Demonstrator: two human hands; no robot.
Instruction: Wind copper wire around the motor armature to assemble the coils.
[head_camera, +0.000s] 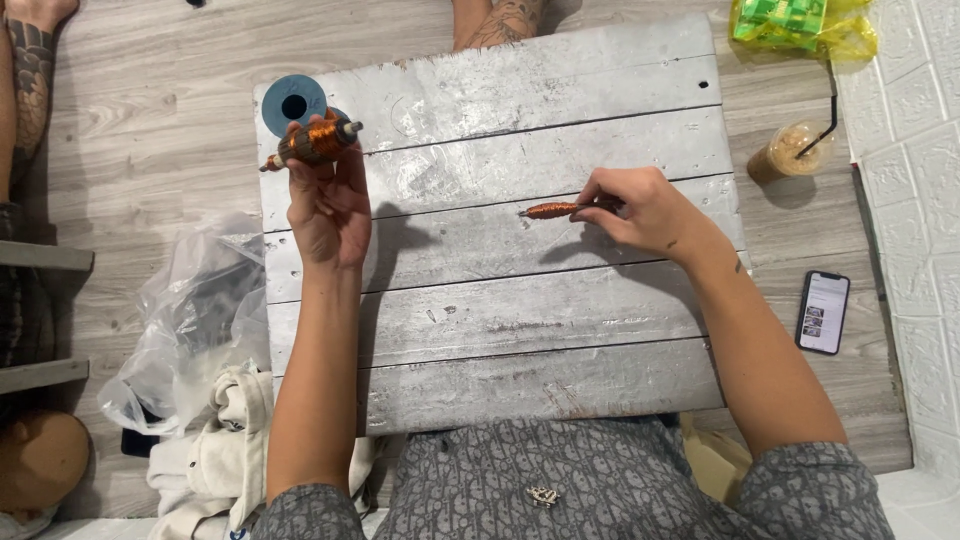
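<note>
My left hand (328, 200) is raised over the left part of a grey wooden board (520, 300) and grips a small motor rotor (315, 140) wound with copper wire, its shaft pointing left and right. My right hand (645, 208) rests on the board further right and pinches a thin metal tool wrapped in copper wire (552, 210), its tip pointing left. The two hands are well apart.
A blue-grey spool (293, 103) stands at the board's far left corner. Clear plastic bags (190, 320) and pale cloth (225, 440) lie on the floor at left. An iced drink cup (790, 150), a phone (823, 312) and a yellow-green bag (800, 25) sit at right.
</note>
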